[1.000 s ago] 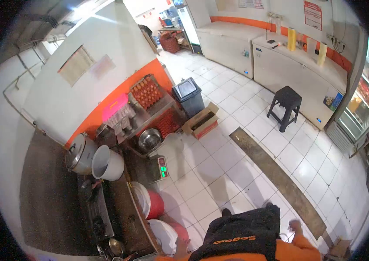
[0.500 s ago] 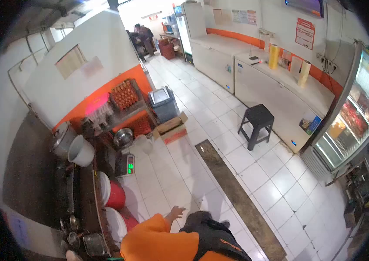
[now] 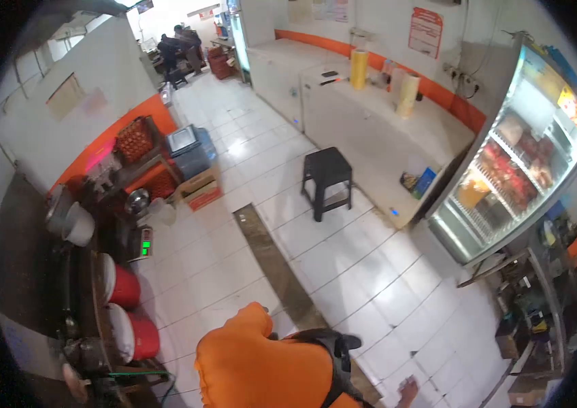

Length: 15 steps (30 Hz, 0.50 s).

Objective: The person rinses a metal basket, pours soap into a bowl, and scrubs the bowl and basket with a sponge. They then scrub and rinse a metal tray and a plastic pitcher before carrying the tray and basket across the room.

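My right hand hangs low near the bottom edge over the white tile floor. Its fingers look loosely apart, and I see nothing in them. The orange sleeve of my left arm fills the lower middle, and the left hand is hidden behind it. A dark shoe shows beside the dark floor strip. Nearest to my left arm are red buckets with white lids, such as this red bucket. Neither hand visibly touches anything.
A black stool stands before the white chest freezers. At right is a lit display fridge. Along the left are a scale, a cardboard box and a grey bin. People are at the far end.
The view has turned right and moved forward; the stool and freezers sit further left. My left hand, earlier visible with fingers spread, is now hidden, and my right hand has appeared at the bottom.
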Available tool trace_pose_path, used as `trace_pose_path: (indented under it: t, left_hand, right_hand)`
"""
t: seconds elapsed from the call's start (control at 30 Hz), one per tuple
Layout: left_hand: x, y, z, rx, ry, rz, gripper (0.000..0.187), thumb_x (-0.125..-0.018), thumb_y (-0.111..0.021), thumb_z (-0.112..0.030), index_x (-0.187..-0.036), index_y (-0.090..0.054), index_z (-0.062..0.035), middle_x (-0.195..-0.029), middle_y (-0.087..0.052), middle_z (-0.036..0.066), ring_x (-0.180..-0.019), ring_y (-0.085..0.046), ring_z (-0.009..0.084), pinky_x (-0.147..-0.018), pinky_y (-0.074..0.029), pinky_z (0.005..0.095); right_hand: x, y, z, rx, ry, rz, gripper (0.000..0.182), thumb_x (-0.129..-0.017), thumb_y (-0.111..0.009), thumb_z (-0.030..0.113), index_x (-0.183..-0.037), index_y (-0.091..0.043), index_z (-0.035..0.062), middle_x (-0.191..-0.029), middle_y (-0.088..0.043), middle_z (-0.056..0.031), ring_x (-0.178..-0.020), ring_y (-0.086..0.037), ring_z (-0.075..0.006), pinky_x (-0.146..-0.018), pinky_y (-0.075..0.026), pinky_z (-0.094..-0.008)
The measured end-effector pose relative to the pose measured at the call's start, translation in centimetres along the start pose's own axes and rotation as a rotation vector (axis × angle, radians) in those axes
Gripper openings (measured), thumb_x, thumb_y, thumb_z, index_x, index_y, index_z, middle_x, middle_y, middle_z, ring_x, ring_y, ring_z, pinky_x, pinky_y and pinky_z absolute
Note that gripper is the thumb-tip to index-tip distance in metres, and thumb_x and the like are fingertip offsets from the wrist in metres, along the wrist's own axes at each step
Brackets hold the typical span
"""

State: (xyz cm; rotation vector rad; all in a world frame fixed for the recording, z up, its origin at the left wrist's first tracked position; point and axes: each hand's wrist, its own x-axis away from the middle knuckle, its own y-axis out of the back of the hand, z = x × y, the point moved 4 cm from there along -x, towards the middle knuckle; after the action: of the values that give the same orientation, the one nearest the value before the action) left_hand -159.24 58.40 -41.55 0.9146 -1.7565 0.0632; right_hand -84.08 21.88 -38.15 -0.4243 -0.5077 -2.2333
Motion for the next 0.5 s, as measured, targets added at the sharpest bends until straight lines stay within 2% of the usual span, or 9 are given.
trace_pose_path:
  t: [0.03,0.1,0.27,0.3,0.33,0.37,0.4,0.47,0.5]
  left_hand:
    - [-1.4,-1.8,-4.6,-0.072,-0.069,-0.021,0.034,-0.085,-0.065,-0.034,-0.109,-0.064,-0.0090,-0.099,-0.060,0.007,-0.089,-0.062,0.0317,-0.068,-0.052,0.0482]
    - [-4.5,-6.4,-14.6,-0.199,-0.237,-0.063,0.032,-0.081,-0.068,-0.032,-0.103,-0.065,-0.0086,-0.092,-0.060,0.008,-0.086,-0.063,0.0324,-0.066,-0.052,0.0477]
    - [-9.0,-19.4,-43.2,-0.641,-1.089,-0.296,0.027,-0.072,-0.074,-0.030,-0.087,-0.067,-0.0077,-0.072,-0.061,0.012,-0.077,-0.065,0.0341,-0.060,-0.053,0.0463]
    - [-8.9,-23.0,-50.0,-0.898,-1.244,-0.435,0.026,-0.070,-0.073,-0.029,-0.082,-0.064,-0.0079,-0.078,-0.063,0.010,-0.087,-0.065,0.0328,-0.066,-0.055,0.0442]
    - [-8.7,-26.0,-55.5,-0.397,-0.834,-0.115,0.027,-0.073,-0.072,-0.029,-0.091,-0.064,-0.0093,-0.086,-0.066,0.010,-0.094,-0.064,0.0295,-0.072,-0.055,0.0424]
    - [-6.9,-28.7,-61.0,0.170,-0.420,-0.044,0.030,-0.077,-0.070,-0.030,-0.099,-0.064,-0.0108,-0.094,-0.068,0.009,-0.101,-0.063,0.0261,-0.079,-0.054,0.0405]
    - [-4.9,-31.1,-66.0,0.244,-0.344,0.045,0.033,-0.080,-0.068,-0.030,-0.107,-0.063,-0.0117,-0.099,-0.069,0.010,-0.103,-0.062,0.0244,-0.084,-0.053,0.0394]
    - [-2.3,-36.3,-74.4,-0.304,-0.998,-0.149,0.040,-0.085,-0.063,-0.028,-0.121,-0.056,-0.0102,-0.105,-0.069,0.013,-0.100,-0.064,0.0273,-0.086,-0.052,0.0404]
    - [-1.5,-39.0,-77.1,-0.164,-0.864,-0.062,0.044,-0.086,-0.061,-0.026,-0.124,-0.054,-0.0073,-0.107,-0.068,0.014,-0.101,-0.065,0.0319,-0.089,-0.051,0.0413]
  right_hand:
    - [0.9,3.1,-1.3,-0.676,-0.361,0.023,0.038,-0.087,-0.058,0.015,-0.123,-0.058,0.0041,-0.103,-0.066,-0.0124,-0.084,-0.066,-0.0281,-0.068,-0.055,-0.0467]
    - [5.1,5.9,-0.2,-0.113,-0.508,-0.053,0.038,-0.087,-0.058,0.016,-0.124,-0.058,0.0038,-0.104,-0.066,-0.0132,-0.086,-0.065,-0.0289,-0.070,-0.054,-0.0466]
    - [1.6,12.2,4.5,-0.030,-0.636,-0.060,0.039,-0.088,-0.057,0.018,-0.125,-0.057,0.0031,-0.108,-0.065,-0.0152,-0.091,-0.064,-0.0309,-0.075,-0.053,-0.0465]
    - [0.1,14.1,4.9,-0.034,-0.636,-0.066,0.039,-0.089,-0.057,0.018,-0.125,-0.057,0.0030,-0.109,-0.065,-0.0156,-0.092,-0.064,-0.0313,-0.076,-0.052,-0.0465]
    - [-2.0,16.1,5.2,-0.039,-0.626,-0.068,0.040,-0.089,-0.057,0.019,-0.125,-0.057,0.0028,-0.110,-0.064,-0.0160,-0.093,-0.063,-0.0316,-0.077,-0.052,-0.0465]
    - [-3.9,18.2,5.5,-0.039,-0.621,-0.070,0.040,-0.089,-0.057,0.019,-0.125,-0.057,0.0027,-0.111,-0.064,-0.0164,-0.094,-0.063,-0.0320,-0.078,-0.052,-0.0464]
    - [-5.9,20.4,5.8,-0.043,-0.612,-0.073,0.040,-0.089,-0.057,0.019,-0.125,-0.057,0.0025,-0.111,-0.064,-0.0168,-0.095,-0.063,-0.0324,-0.079,-0.051,-0.0464]
    - [-9.8,24.9,6.0,-0.044,-0.593,-0.077,0.041,-0.089,-0.057,0.020,-0.126,-0.057,0.0022,-0.113,-0.063,-0.0176,-0.097,-0.062,-0.0332,-0.081,-0.051,-0.0464]
    - [-11.6,27.6,6.2,-0.044,-0.581,-0.080,0.041,-0.090,-0.057,0.021,-0.126,-0.057,0.0021,-0.114,-0.063,-0.0180,-0.098,-0.062,-0.0336,-0.082,-0.051,-0.0463]
